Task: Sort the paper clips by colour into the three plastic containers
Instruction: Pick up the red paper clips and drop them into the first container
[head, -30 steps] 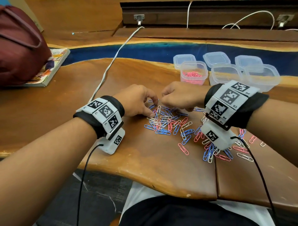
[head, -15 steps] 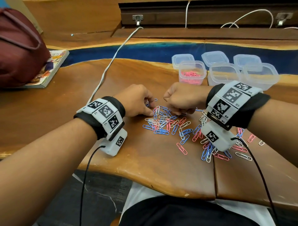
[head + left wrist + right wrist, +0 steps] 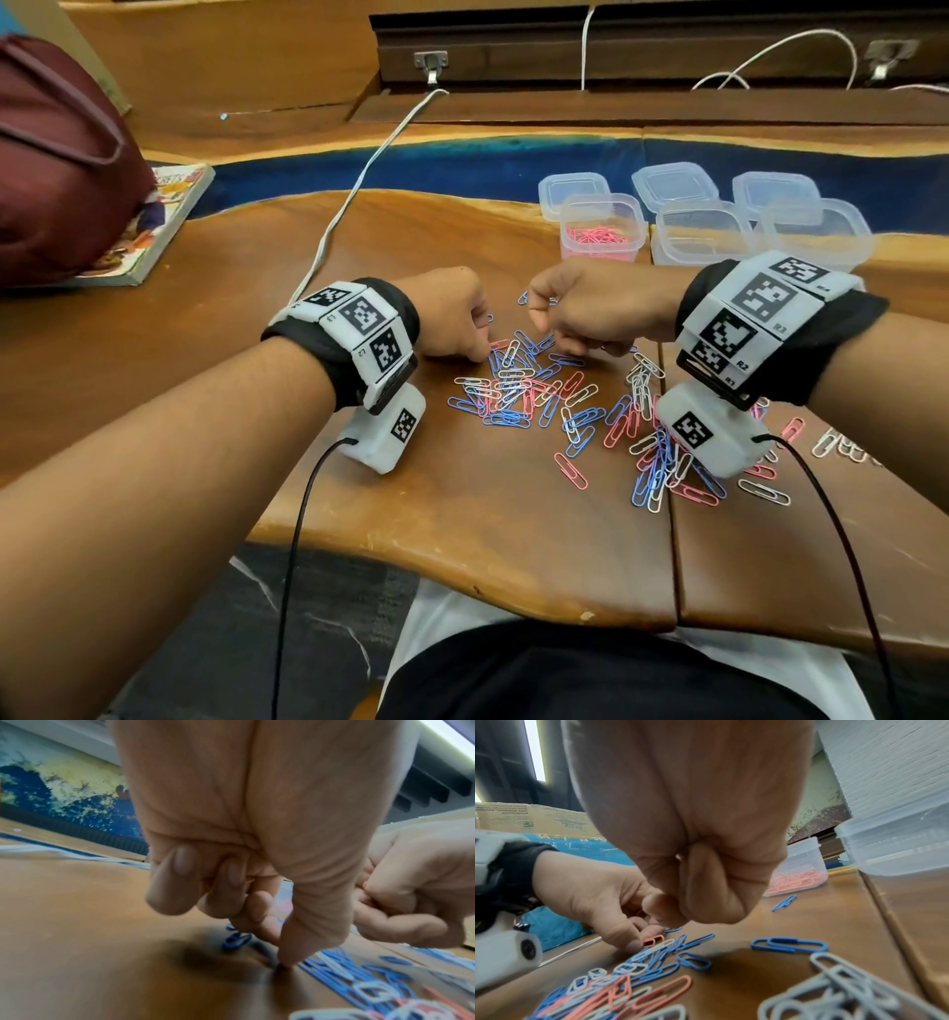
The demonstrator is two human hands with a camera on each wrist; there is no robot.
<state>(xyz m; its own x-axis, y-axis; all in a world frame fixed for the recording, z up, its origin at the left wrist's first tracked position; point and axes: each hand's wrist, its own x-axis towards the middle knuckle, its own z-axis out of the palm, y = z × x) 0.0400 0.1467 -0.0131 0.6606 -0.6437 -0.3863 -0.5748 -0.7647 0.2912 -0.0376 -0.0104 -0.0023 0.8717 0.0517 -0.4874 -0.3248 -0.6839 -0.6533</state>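
Blue, pink and white paper clips (image 3: 524, 385) lie scattered on the wooden table (image 3: 462, 514). My left hand (image 3: 452, 318) is at the pile's far left edge with its fingers curled. Its thumb tip (image 3: 285, 961) presses the table, and thumb and forefinger pinch the end of a pink clip (image 3: 653, 940). My right hand (image 3: 590, 308) hovers just to the right as a closed fist (image 3: 706, 882); no clip shows in it. Of the three clear containers, the left one (image 3: 601, 228) holds pink clips, while the middle (image 3: 701, 234) and right (image 3: 816, 231) look empty.
Three clear lids (image 3: 672, 185) lie behind the containers. A lone blue clip (image 3: 523, 298) lies beyond the hands. A white cable (image 3: 349, 205) crosses the table at the left. A maroon bag (image 3: 56, 169) sits on a book (image 3: 154, 226) at the far left.
Both hands have stayed at the far edge of the pile with only small finger movements. The left thumb has settled beside a pink clip.
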